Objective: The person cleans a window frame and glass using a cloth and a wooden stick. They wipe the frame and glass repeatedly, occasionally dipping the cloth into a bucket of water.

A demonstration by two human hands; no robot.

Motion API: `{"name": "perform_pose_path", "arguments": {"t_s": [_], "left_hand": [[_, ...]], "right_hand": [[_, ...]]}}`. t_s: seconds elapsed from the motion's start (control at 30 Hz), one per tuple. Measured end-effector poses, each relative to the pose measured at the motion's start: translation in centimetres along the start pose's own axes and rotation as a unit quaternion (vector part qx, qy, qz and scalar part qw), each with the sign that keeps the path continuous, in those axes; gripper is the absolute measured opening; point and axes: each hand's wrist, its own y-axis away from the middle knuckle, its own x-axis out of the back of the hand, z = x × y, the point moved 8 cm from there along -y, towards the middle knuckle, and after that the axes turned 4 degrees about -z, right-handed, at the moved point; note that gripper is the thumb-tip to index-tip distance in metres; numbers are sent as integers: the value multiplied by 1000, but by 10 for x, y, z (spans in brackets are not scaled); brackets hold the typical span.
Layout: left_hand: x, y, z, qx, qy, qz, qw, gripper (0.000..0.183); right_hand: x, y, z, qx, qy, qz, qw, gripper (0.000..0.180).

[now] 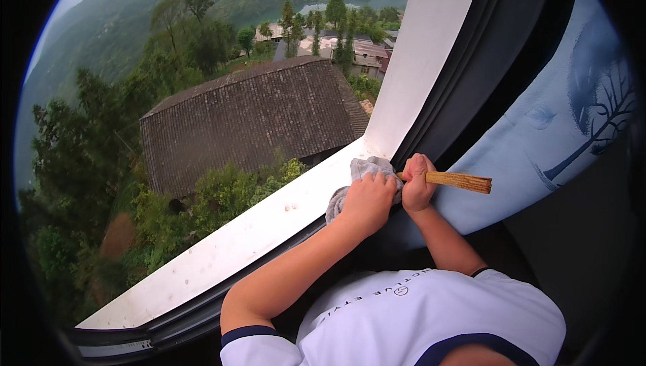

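My left hand (370,200) presses its curled fingers over a crumpled grey cloth (372,165) at the inner corner of the window. Part of the cloth also shows to the left of that hand. A wooden stick (462,181) is held in my right hand (419,184), its blunt end sticking out to the right. The stick's other end runs to the cloth and is hidden there, so I cannot tell whether the cloth is wrapped around it. Beneath and beside the cloth lies the white outer sill (252,229), marked with small dirty spots.
A dark window track (186,310) runs along the sill, and a dark upright frame (484,68) rises beside a white outer wall (429,37). A blue curtain with a tree print (535,113) hangs at the right. Far below outside are a tiled roof (252,113) and trees.
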Motion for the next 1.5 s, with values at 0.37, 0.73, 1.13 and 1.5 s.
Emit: {"name": "perform_pose_path", "arguments": {"t_s": [0.37, 0.73, 1.13, 1.5], "left_hand": [[-1, 1, -6, -7, 29, 7, 1000, 33], [6, 1, -9, 11, 49, -68, 996, 43], [3, 0, -10, 21, 37, -75, 996, 45], [13, 7, -10, 52, 104, -39, 992, 47]], "right_hand": [[8, 13, -9, -17, 19, 28, 999, 38], [44, 8, -83, -53, 250, -34, 966, 16], [29, 29, -35, -59, 258, -77, 961, 15], [30, 47, -58, 12, 308, 16, 951, 13]]}}
